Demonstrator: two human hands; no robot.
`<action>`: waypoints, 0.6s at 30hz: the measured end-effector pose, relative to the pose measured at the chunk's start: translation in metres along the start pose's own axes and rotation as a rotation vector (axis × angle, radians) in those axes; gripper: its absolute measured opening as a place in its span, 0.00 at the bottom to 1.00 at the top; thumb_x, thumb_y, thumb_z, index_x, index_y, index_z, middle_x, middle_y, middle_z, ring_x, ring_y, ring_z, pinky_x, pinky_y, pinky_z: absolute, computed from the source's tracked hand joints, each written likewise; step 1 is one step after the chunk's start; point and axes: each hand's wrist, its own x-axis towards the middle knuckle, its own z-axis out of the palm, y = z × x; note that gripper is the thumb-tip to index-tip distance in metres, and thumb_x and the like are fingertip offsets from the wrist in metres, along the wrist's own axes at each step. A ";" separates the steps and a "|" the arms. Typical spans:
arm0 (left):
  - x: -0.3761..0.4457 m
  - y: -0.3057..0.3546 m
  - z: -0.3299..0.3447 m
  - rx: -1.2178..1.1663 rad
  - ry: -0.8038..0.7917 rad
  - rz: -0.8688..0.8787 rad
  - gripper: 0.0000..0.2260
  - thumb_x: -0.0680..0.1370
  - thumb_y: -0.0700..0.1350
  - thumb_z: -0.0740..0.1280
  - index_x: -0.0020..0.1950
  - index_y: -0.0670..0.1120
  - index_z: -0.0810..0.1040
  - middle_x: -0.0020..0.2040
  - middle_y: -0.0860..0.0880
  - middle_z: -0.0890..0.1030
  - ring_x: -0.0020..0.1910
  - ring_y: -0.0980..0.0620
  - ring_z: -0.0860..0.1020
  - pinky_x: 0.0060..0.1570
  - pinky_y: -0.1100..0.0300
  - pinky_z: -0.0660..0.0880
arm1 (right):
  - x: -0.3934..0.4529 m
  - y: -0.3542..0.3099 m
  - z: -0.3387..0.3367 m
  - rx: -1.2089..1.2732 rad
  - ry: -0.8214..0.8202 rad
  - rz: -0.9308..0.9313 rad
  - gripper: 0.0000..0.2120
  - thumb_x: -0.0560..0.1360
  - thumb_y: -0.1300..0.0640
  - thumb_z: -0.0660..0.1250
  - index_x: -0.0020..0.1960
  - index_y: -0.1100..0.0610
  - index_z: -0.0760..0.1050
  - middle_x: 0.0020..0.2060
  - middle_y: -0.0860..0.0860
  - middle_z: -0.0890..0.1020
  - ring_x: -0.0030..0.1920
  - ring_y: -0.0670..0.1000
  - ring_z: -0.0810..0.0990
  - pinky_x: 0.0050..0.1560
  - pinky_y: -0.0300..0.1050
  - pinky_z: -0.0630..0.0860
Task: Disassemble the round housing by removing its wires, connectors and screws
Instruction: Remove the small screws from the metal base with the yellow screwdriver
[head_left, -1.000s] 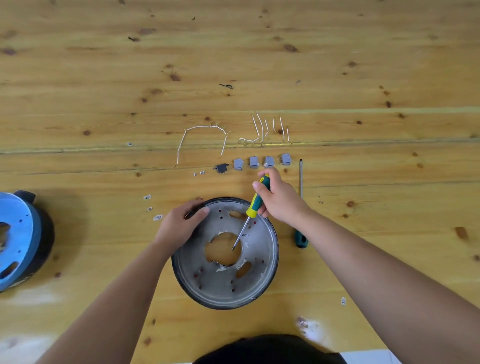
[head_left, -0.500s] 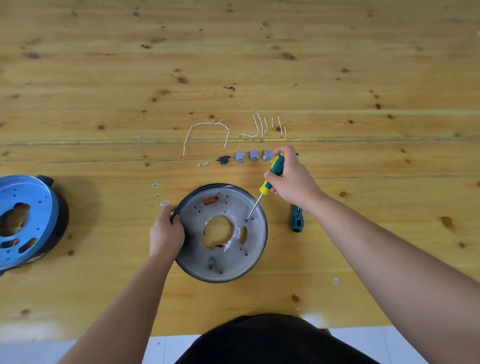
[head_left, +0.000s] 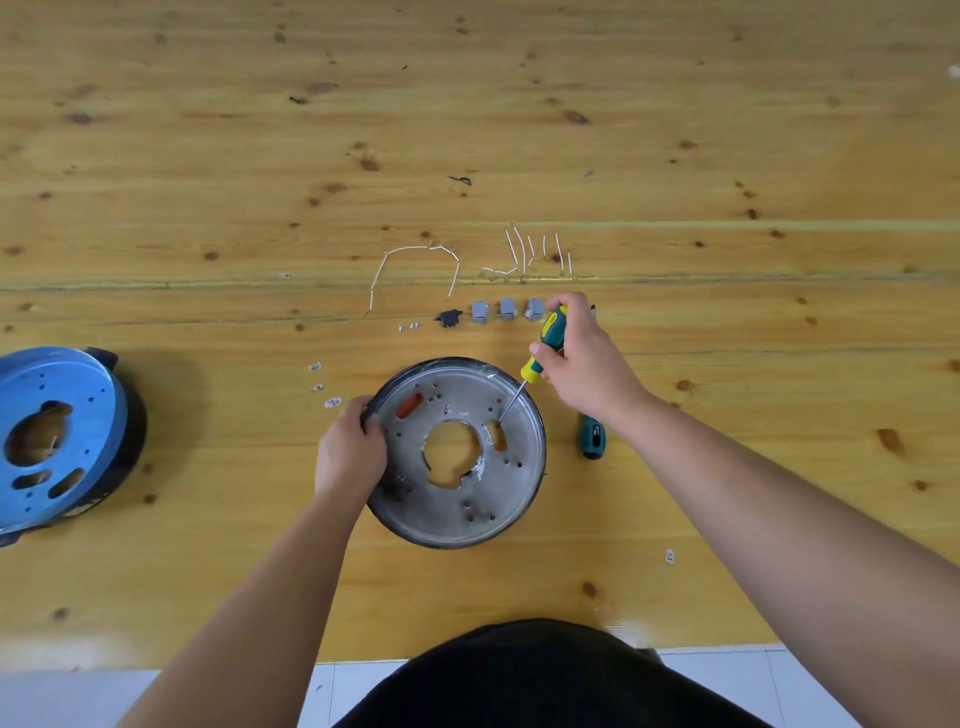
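Observation:
The round housing (head_left: 441, 499), a grey metal disc with a black rim and a central hole, lies on the wooden table in front of me. My left hand (head_left: 349, 451) grips its left rim. My right hand (head_left: 584, 358) holds a green-and-yellow screwdriver (head_left: 543, 345), whose tip rests on the plate near a slot right of the central hole. Removed white wires (head_left: 415, 250) and short wire pieces (head_left: 524, 254) lie farther back. A black connector (head_left: 450, 317) and grey connectors (head_left: 507, 309) sit in a row behind the housing.
A blue round housing (head_left: 57, 431) stands at the left edge. A second, dark green screwdriver (head_left: 592, 439) lies right of the grey housing, partly under my right wrist. Small screws (head_left: 410, 327) and metal bits (head_left: 332, 402) are scattered left of the housing. The table's near edge runs below.
My left hand slid from the housing's top rim to its left rim. My right hand drew the screwdriver tip from the central hole to the slot at its right. The view shifted.

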 end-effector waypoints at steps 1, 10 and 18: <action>0.002 0.002 0.000 0.023 0.010 0.002 0.15 0.85 0.44 0.56 0.69 0.51 0.75 0.52 0.49 0.82 0.50 0.43 0.77 0.47 0.52 0.74 | 0.000 0.000 -0.001 0.002 0.003 -0.001 0.18 0.84 0.55 0.66 0.69 0.49 0.61 0.53 0.54 0.78 0.44 0.54 0.85 0.48 0.61 0.83; -0.023 -0.008 0.009 0.038 0.066 -0.036 0.24 0.83 0.39 0.54 0.79 0.53 0.64 0.68 0.43 0.76 0.62 0.37 0.75 0.56 0.43 0.75 | 0.001 0.001 -0.010 -0.014 0.031 -0.048 0.18 0.84 0.56 0.65 0.70 0.51 0.62 0.54 0.54 0.78 0.46 0.54 0.84 0.49 0.60 0.82; -0.039 0.001 0.041 0.438 -0.085 0.607 0.26 0.81 0.55 0.66 0.79 0.58 0.66 0.81 0.51 0.63 0.82 0.44 0.55 0.81 0.41 0.52 | 0.002 0.003 -0.010 -0.071 0.088 -0.159 0.18 0.84 0.57 0.65 0.71 0.56 0.63 0.54 0.49 0.72 0.45 0.52 0.77 0.41 0.45 0.67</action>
